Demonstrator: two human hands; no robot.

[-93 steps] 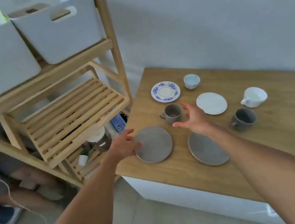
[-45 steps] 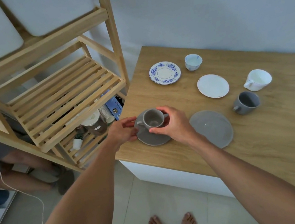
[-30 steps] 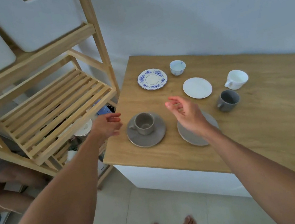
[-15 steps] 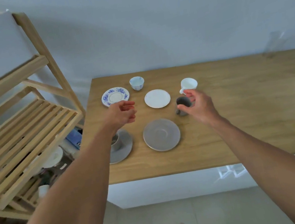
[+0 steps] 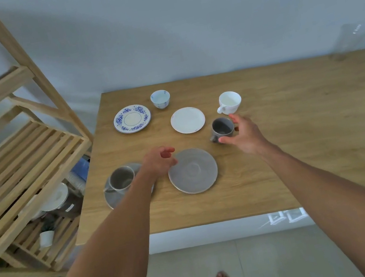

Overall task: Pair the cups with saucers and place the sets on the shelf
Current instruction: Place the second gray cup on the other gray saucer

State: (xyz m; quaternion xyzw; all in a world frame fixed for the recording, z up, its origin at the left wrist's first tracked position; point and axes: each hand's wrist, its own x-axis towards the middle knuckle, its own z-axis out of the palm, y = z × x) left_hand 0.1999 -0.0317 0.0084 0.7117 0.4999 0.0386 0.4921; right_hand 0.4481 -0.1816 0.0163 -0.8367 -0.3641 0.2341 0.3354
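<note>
- Wooden table (image 5: 299, 142) against a pale wall; slatted wooden shelf (image 5: 18, 167) stands at the left of the frame, its middle tier bare.
- Lower left of table: brown-grey cup (image 5: 121, 179) sits upright on its grey saucer (image 5: 114, 199), partly hidden by the left forearm.
- Centre: second grey saucer (image 5: 193, 171), nothing on it.
- Left hand (image 5: 158, 162) hovers at that saucer's left edge, fingers loosely curled, gripping nothing.
- Right hand (image 5: 245, 135) holds the dark grey cup (image 5: 222, 128), thumb and fingers pinching its sides; cup tilted, just up-right of the bare grey saucer.
- Upper table: blue-patterned saucer (image 5: 132, 118), small blue-white cup (image 5: 160, 98) beside it, plain white saucer (image 5: 187, 120), white cup (image 5: 229, 102); all apart.
</note>
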